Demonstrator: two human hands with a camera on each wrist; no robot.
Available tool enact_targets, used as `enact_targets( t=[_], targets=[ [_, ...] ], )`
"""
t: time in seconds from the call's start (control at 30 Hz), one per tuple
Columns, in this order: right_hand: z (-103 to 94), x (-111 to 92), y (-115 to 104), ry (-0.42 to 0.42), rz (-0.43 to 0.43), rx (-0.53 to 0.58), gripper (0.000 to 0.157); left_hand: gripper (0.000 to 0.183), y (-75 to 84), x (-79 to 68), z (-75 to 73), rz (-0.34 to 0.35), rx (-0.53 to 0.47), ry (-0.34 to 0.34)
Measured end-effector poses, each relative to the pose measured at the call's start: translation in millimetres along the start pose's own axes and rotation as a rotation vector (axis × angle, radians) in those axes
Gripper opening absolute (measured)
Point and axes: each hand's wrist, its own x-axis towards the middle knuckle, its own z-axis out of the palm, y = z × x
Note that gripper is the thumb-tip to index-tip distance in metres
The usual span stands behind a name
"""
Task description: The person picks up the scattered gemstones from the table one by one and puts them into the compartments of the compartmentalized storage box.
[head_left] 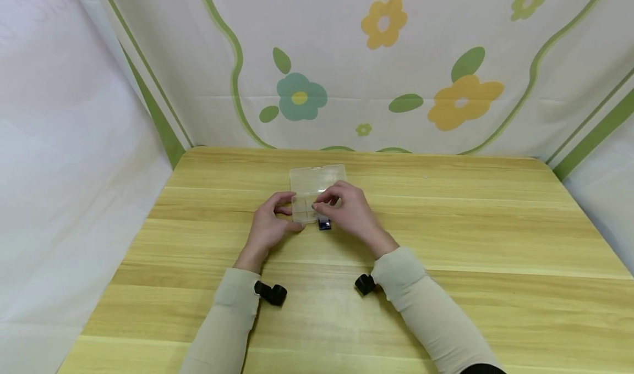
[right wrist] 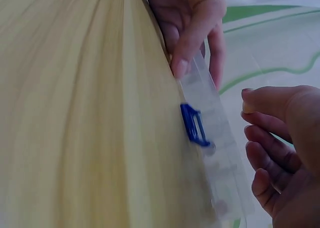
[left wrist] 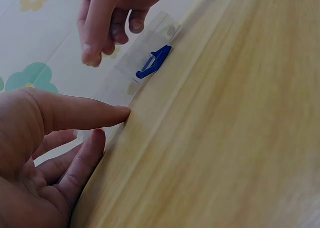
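Observation:
A clear plastic compartment box (head_left: 299, 215) lies on the table with its lid (head_left: 317, 179) raised at the far side. At its near edge sits a blue latch (head_left: 324, 224), clearer in the right wrist view as a blue clip (right wrist: 192, 125). My left hand (head_left: 269, 225) holds the box's left end, thumb at the near corner and fingers at the far side. Above the compartments, my right hand (head_left: 349, 209) pinches a small pale yellowish piece (right wrist: 248, 107) between thumb and index finger; its kind is unclear. Small roundish things show blurred through the box wall.
The wooden table (head_left: 470, 225) extends around the box on all sides. A white cloth with printed flowers (head_left: 346, 60) hangs behind its far edge. A tiny pale speck (head_left: 425, 177) lies on the table to the far right of the box.

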Motion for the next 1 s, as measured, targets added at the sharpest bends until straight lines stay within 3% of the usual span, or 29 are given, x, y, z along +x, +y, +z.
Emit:
enact_targets(
  t=[0.27,1.0],
  targets=[
    [10.4,4.9,-9.5,-0.059,-0.062,-0.088,0.008,0.074,-0.8,0.0,0.7,0.006,0.004,0.0],
    [17.5,7.6,-14.5,-0.099,-0.022,-0.173,0.012,0.074,0.8,-0.4,-1.1,0.0,0.012,0.002]
  ],
)
